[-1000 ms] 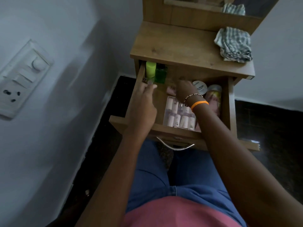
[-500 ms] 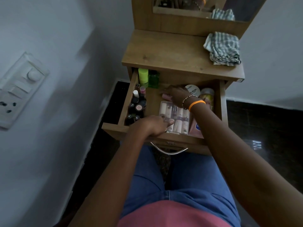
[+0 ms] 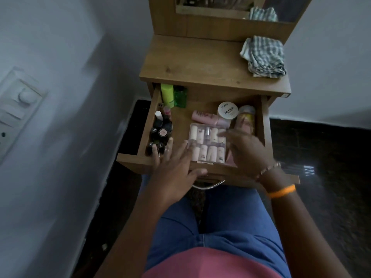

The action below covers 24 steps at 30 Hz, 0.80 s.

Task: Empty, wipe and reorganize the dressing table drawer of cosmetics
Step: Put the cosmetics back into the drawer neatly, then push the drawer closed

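The wooden drawer (image 3: 263,125) stands pulled out, full of cosmetics. A clear case of pale tubes (image 3: 204,145) lies in its middle front. My left hand (image 3: 174,167) is spread flat over the drawer's front edge, fingers straight, tips by the case's left side. My right hand (image 3: 247,151) hovers over the case's right side with fingers relaxed, holding nothing. Dark nail polish bottles (image 3: 160,133) crowd the left side. A pink tube (image 3: 208,117), a white nail polish jar (image 3: 227,111) and a yellow-pink jar (image 3: 246,117) lie behind the case. A lime bottle (image 3: 167,95) and a green bottle (image 3: 180,97) stand at the back left.
A checked cloth (image 3: 264,57) lies crumpled on the right of the dressing table top (image 3: 196,65), below the mirror (image 3: 212,5). A white wall with a switch plate (image 3: 18,109) runs along the left. Dark floor (image 3: 321,157) flanks the table; my lap sits under the drawer.
My right hand has drawn back from the drawer's rear to the case's right side. My left hand has spread open at the front edge. The pink tube now shows.
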Each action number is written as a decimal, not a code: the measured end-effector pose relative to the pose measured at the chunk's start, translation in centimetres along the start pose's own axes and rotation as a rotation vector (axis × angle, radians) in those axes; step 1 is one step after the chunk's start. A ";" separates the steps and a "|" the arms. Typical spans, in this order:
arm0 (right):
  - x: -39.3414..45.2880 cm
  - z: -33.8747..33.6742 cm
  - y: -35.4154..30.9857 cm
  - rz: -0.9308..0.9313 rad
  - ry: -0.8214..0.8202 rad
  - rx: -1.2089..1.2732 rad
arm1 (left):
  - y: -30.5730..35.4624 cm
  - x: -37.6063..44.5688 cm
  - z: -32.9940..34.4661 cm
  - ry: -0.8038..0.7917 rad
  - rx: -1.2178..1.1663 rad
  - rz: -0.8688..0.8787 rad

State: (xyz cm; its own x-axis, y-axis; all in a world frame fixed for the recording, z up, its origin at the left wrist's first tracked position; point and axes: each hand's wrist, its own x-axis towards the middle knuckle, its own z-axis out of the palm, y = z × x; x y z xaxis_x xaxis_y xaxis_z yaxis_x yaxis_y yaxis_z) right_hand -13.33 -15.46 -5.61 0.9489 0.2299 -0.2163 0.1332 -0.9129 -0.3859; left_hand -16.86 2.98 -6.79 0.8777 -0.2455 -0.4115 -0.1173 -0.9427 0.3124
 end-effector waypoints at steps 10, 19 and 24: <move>-2.3 4.0 1.6 -0.131 0.156 -0.283 | 0.3 1.1 1.4 0.140 0.182 -0.024; 2.1 3.0 3.1 -0.189 0.297 -0.446 | -0.2 6.0 0.0 0.279 0.119 0.048; 6.3 1.5 3.9 -0.159 0.393 -0.520 | -0.4 10.0 -1.8 0.377 0.151 0.104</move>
State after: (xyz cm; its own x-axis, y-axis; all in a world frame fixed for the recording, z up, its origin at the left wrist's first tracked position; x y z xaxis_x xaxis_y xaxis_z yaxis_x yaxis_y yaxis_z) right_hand -7.23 -17.03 -9.83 0.9270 0.3245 0.1878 0.3067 -0.9445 0.1178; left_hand -7.22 1.26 -9.48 0.9630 -0.2675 -0.0335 -0.2562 -0.9468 0.1947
